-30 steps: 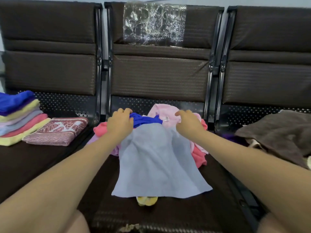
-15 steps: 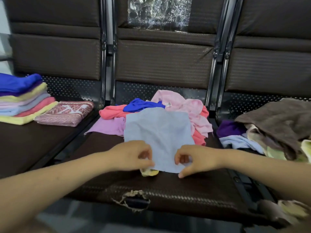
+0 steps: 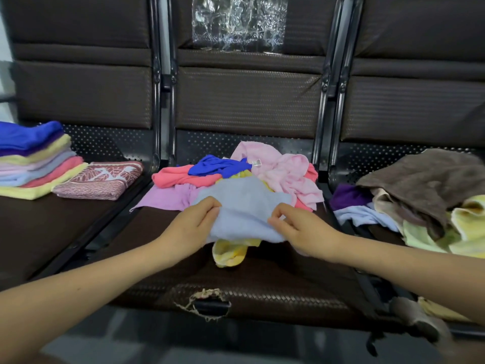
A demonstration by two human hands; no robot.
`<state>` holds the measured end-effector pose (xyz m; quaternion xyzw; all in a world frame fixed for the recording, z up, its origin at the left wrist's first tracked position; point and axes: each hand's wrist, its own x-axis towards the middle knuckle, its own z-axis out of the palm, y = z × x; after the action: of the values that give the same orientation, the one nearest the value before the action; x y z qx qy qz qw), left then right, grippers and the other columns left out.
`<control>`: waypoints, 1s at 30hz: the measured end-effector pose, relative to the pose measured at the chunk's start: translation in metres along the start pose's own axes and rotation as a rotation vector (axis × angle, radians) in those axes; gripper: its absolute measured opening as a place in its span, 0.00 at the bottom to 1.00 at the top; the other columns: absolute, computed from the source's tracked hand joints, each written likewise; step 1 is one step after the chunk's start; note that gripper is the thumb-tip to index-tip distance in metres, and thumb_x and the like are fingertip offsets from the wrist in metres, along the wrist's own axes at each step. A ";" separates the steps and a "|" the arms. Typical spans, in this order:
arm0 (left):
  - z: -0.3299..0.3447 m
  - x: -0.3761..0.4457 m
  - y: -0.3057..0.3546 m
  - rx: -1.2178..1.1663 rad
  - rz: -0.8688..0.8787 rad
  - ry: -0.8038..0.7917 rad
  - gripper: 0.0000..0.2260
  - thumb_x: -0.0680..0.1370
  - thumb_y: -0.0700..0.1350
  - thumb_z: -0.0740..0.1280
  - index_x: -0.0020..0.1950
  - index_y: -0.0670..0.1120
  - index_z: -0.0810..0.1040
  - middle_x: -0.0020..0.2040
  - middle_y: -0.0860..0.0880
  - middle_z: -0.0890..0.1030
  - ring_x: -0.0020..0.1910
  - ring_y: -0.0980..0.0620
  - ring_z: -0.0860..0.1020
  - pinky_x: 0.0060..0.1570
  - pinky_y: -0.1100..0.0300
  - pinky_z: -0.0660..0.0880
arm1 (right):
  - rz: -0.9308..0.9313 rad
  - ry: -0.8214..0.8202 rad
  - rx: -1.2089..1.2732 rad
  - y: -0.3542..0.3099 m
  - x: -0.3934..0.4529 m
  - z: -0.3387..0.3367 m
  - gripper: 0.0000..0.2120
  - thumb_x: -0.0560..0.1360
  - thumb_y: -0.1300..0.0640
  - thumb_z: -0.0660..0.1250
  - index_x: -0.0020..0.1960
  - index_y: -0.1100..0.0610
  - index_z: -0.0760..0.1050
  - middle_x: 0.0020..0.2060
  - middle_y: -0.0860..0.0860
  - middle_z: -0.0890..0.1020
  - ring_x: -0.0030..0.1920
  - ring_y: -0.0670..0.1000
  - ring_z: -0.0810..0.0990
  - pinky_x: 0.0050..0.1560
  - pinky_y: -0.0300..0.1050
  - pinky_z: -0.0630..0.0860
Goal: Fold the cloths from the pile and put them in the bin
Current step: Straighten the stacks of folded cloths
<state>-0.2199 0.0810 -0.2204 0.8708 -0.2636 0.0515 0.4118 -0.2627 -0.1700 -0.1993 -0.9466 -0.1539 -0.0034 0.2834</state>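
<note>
Both hands are on a pale blue square cloth (image 3: 245, 206) that lies on top of the loose pile of coloured cloths (image 3: 278, 169) on the middle dark brown padded seat (image 3: 262, 279). The left hand (image 3: 193, 225) pinches the near left edge of the blue cloth between thumb and curled fingers; the right hand (image 3: 301, 227) pinches the near right edge the same way. The near edge looks raised and bunched, so the step in hand is likely a fold of this cloth. A yellow cloth (image 3: 231, 252) pokes out just below the blue one.

No bin is in view. Left of the pile sits a stack of folded cloths (image 3: 34, 164) beside a folded maroon patterned towel (image 3: 99, 181). The next move probably calls for carrying both pinched corners evenly to the far edge, then smoothing the crease.
</note>
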 end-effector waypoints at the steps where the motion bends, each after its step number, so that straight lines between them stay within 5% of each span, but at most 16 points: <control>1: -0.002 -0.001 -0.001 -0.002 -0.003 -0.015 0.09 0.78 0.54 0.55 0.42 0.53 0.70 0.39 0.60 0.75 0.37 0.61 0.71 0.41 0.63 0.66 | -0.017 -0.051 -0.059 -0.004 -0.002 -0.002 0.10 0.79 0.47 0.61 0.44 0.52 0.69 0.28 0.46 0.72 0.30 0.45 0.69 0.36 0.44 0.63; 5: -0.014 -0.013 -0.008 0.152 0.064 -0.236 0.14 0.72 0.64 0.56 0.41 0.56 0.70 0.34 0.54 0.70 0.34 0.58 0.67 0.37 0.63 0.65 | -0.064 -0.210 -0.093 0.003 -0.013 -0.013 0.20 0.78 0.45 0.63 0.34 0.54 0.62 0.29 0.47 0.64 0.31 0.44 0.62 0.34 0.42 0.60; 9: -0.032 -0.023 -0.016 0.133 -0.034 -0.342 0.20 0.75 0.58 0.67 0.33 0.46 0.67 0.30 0.52 0.65 0.30 0.58 0.63 0.33 0.61 0.62 | 0.026 -0.210 0.135 0.016 -0.027 -0.023 0.19 0.79 0.49 0.63 0.34 0.58 0.67 0.28 0.49 0.68 0.30 0.41 0.65 0.35 0.38 0.64; 12: -0.044 -0.031 -0.019 0.014 -0.067 -0.292 0.18 0.72 0.58 0.65 0.35 0.43 0.73 0.30 0.53 0.72 0.32 0.61 0.68 0.34 0.65 0.66 | 0.061 -0.139 0.268 0.022 -0.035 -0.026 0.38 0.72 0.31 0.60 0.43 0.70 0.73 0.38 0.64 0.79 0.38 0.48 0.77 0.43 0.49 0.74; 15: -0.049 -0.037 -0.021 -0.066 -0.056 -0.167 0.15 0.71 0.60 0.61 0.42 0.49 0.77 0.37 0.57 0.78 0.37 0.63 0.73 0.39 0.69 0.69 | 0.090 -0.067 0.352 0.023 -0.040 -0.027 0.51 0.64 0.22 0.58 0.50 0.74 0.71 0.50 0.70 0.76 0.47 0.57 0.80 0.53 0.54 0.73; 17: -0.047 -0.040 -0.020 -0.126 -0.051 -0.111 0.13 0.74 0.56 0.61 0.44 0.48 0.76 0.38 0.58 0.78 0.37 0.64 0.72 0.40 0.69 0.69 | 0.130 -0.060 0.447 0.021 -0.041 -0.027 0.41 0.71 0.30 0.61 0.48 0.72 0.72 0.54 0.69 0.76 0.55 0.66 0.77 0.60 0.59 0.71; 19: -0.043 -0.042 -0.017 -0.185 -0.082 -0.082 0.09 0.79 0.48 0.61 0.44 0.45 0.75 0.37 0.59 0.77 0.37 0.63 0.71 0.40 0.69 0.68 | 0.193 -0.093 0.565 0.022 -0.042 -0.024 0.26 0.76 0.42 0.64 0.49 0.67 0.76 0.54 0.66 0.80 0.56 0.64 0.78 0.59 0.55 0.74; 25: -0.036 -0.050 -0.015 -0.155 -0.121 -0.193 0.09 0.77 0.51 0.60 0.40 0.50 0.75 0.35 0.58 0.75 0.37 0.64 0.71 0.39 0.68 0.68 | 0.358 -0.307 0.692 0.035 -0.041 -0.017 0.24 0.76 0.44 0.65 0.54 0.66 0.78 0.45 0.60 0.80 0.44 0.58 0.78 0.40 0.47 0.76; 27: -0.034 -0.046 -0.016 -0.104 -0.122 -0.211 0.12 0.81 0.46 0.61 0.38 0.55 0.75 0.34 0.60 0.75 0.36 0.64 0.71 0.37 0.69 0.67 | 0.369 -0.350 0.679 0.041 -0.037 -0.018 0.26 0.73 0.43 0.66 0.54 0.67 0.78 0.43 0.59 0.81 0.42 0.58 0.77 0.38 0.46 0.76; 30: -0.036 -0.031 -0.020 0.003 -0.137 -0.143 0.12 0.80 0.42 0.63 0.36 0.50 0.75 0.34 0.59 0.76 0.35 0.63 0.72 0.35 0.68 0.66 | 0.355 -0.307 0.594 0.047 -0.025 -0.022 0.16 0.80 0.52 0.62 0.51 0.65 0.79 0.41 0.57 0.83 0.40 0.54 0.81 0.40 0.46 0.77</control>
<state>-0.2317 0.1311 -0.2201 0.8887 -0.2323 -0.0386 0.3933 -0.2713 -0.2262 -0.2088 -0.8247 -0.0225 0.2321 0.5152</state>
